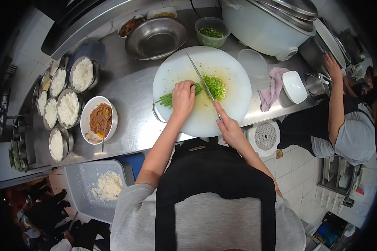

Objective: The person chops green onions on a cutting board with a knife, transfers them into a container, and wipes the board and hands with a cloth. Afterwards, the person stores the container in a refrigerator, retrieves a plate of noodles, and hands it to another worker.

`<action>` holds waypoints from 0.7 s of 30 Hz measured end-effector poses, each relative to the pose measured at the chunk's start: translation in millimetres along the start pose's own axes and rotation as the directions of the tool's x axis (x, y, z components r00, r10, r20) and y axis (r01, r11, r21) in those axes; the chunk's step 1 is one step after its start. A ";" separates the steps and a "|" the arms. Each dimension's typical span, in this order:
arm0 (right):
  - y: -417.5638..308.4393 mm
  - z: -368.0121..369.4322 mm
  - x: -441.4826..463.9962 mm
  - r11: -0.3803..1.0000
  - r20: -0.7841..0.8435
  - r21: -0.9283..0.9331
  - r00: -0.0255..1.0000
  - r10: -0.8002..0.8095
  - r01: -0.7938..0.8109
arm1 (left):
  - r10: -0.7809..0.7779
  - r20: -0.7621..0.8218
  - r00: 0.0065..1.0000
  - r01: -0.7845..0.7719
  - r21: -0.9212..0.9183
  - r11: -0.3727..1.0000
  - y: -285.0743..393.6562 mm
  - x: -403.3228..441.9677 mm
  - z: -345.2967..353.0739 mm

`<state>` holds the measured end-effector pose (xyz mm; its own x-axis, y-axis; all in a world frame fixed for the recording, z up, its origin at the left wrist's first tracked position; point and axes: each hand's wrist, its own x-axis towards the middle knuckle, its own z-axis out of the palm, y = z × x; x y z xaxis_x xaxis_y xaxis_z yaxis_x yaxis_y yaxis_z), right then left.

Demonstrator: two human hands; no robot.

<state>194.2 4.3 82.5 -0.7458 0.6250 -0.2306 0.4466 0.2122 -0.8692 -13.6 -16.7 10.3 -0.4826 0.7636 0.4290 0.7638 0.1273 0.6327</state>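
Note:
On the round white cutting board (171, 67), my left hand (183, 98) presses down on a bunch of green onions (166, 100), fingers curled over the stalks. My right hand (231, 129) is closed around the handle of a knife (200, 74), whose long blade points away from me across the board. The blade lies between the uncut stalks and a pile of chopped green onion (215, 87). Small green bits are scattered around that pile.
Behind the board stand a metal bowl (132, 44), a tub of chopped greens (212, 41) and a large rice cooker (264, 31). Rice bowls (68, 109) and a white bowl of minced filling (84, 119) are left. A purple cloth (271, 90) and a co-worker's arm (335, 88) are right.

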 end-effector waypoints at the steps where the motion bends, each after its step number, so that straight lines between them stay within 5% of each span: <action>1: -1.3 -0.3 -0.5 1.000 0.006 -0.003 1.000 -0.006 0.006 | -0.008 -0.002 1.000 0.008 0.001 1.000 0.5 -1.3 3.4; 4: 2.0 2.9 0.3 1.000 0.037 0.014 0.999 -0.026 0.025 | -0.032 -0.048 0.998 0.033 0.023 0.999 0.2 -1.6 8.8; 6: 13.3 9.5 2.1 0.977 -0.037 -0.076 0.979 -0.202 0.198 | -0.033 -0.049 0.998 0.034 0.032 0.999 -0.4 -1.8 10.1; 15: 20.5 15.8 1.7 0.952 0.006 -0.256 0.986 -0.169 0.165 | -0.010 -0.069 0.998 0.009 -0.019 1.000 -2.6 -1.3 11.3; 19: 15.2 11.8 24.2 0.963 0.058 -0.263 0.997 -0.046 0.060 | -0.017 -0.060 0.998 0.015 -0.032 0.999 -2.7 -1.6 11.9; 21: 12.3 5.4 27.1 0.990 0.057 -0.125 0.997 -0.056 0.062 | -0.010 -0.063 0.998 0.010 -0.007 1.000 -1.8 -0.4 11.5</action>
<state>176.8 19.8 63.2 -0.7964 0.5684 -0.2065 0.4576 0.3430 -0.8204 -9.9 -10.0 1.6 -0.5164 0.7210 0.4621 0.7559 0.1302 0.6416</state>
